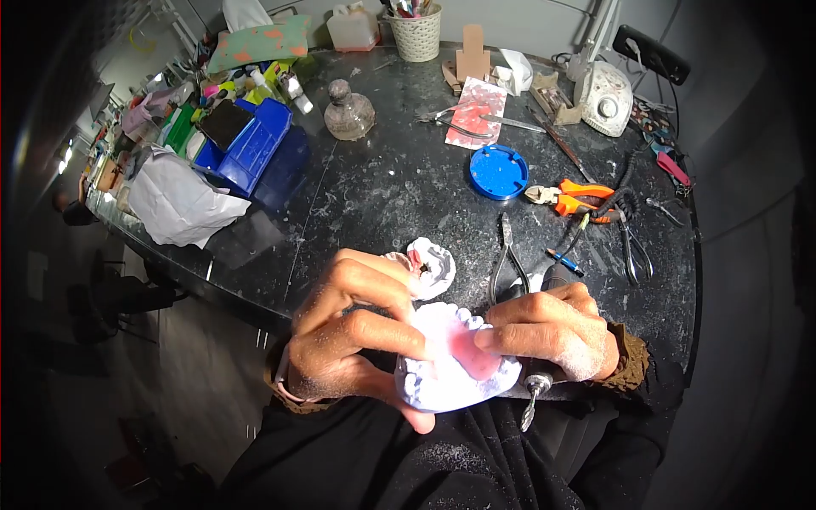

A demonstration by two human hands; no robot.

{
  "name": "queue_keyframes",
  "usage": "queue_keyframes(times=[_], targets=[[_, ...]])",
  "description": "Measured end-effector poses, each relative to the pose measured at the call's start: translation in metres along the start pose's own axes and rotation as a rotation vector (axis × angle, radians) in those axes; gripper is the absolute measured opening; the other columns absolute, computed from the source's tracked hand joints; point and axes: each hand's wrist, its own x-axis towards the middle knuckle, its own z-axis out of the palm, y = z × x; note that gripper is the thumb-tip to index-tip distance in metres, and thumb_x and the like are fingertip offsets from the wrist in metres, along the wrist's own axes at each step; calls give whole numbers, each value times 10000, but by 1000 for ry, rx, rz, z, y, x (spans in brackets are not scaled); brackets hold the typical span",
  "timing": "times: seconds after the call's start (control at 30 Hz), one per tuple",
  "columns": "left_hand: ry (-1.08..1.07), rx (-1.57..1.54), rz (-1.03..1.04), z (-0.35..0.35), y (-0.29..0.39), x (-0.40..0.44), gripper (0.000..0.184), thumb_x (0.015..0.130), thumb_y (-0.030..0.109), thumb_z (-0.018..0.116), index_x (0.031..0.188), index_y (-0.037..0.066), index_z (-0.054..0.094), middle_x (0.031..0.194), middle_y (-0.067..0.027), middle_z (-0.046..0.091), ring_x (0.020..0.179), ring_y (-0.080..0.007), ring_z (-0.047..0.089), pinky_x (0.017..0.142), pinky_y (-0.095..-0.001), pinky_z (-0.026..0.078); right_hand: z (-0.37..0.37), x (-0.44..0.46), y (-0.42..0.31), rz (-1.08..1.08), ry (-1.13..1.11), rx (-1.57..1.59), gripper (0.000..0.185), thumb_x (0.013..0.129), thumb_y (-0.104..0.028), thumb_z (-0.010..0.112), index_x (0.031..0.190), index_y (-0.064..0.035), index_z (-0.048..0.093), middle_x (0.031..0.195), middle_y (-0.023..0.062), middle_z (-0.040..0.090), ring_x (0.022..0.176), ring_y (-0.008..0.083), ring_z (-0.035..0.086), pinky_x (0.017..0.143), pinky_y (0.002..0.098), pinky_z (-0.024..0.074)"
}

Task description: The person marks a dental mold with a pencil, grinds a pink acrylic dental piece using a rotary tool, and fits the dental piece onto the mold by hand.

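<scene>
A white dental cast (429, 387) with a row of teeth and a pink plate (476, 357) on it is held over my lap, near the table's front edge. My left hand (357, 340) grips its left side, thumb below and fingers on top. My right hand (552, 331) has its thumb and finger pressed on the pink plate at the cast's right side. Below my right hand a rotary handpiece with a metal bur (533, 399) sticks out, its body mostly hidden. Just behind the cast lies another white piece (435, 270) with a red spot.
On the dark table (391, 187) stand a blue lid (499, 172), orange-handled pliers (578, 201), metal pliers (507, 255), a glass bottle (348, 115) and a blue bin (255, 149). Crumpled paper (183, 200) lies at the left, a white device (605, 100) at the back right. A person is at the far left.
</scene>
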Motion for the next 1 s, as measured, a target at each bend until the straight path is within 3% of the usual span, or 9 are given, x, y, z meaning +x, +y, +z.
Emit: queue_keyframes(times=[0.2,0.8,0.9,1.0], targets=[[39,-63,-18,4,2,0,545,490,394,800,852,25,623,837,-67,547,746,-206,574,667,-329,491,13,-7,5,-41,76,66,330,710,-109,640,1026,-26,598,804,75,604,560,151,619,444,248,500],[17,-90,-65,5,2,-1,527,474,342,822,857,39,626,844,-57,543,776,-205,573,679,-323,473,6,-9,8,-102,57,28,290,701,-133,608,988,-94,622,799,36,577,466,67,515,357,199,390],[22,-122,-18,8,0,-3,488,476,315,831,836,46,639,859,-57,537,783,-211,577,669,-317,469,-2,-6,3,-124,11,60,253,696,-57,690,939,-34,622,758,91,579,499,143,573,396,227,446],[27,-170,-26,6,-1,-7,402,498,241,835,810,57,661,853,-51,523,799,-218,584,677,-309,471,11,-8,4,-147,148,44,305,692,-140,605,986,-64,630,778,60,579,480,81,532,362,200,396]])
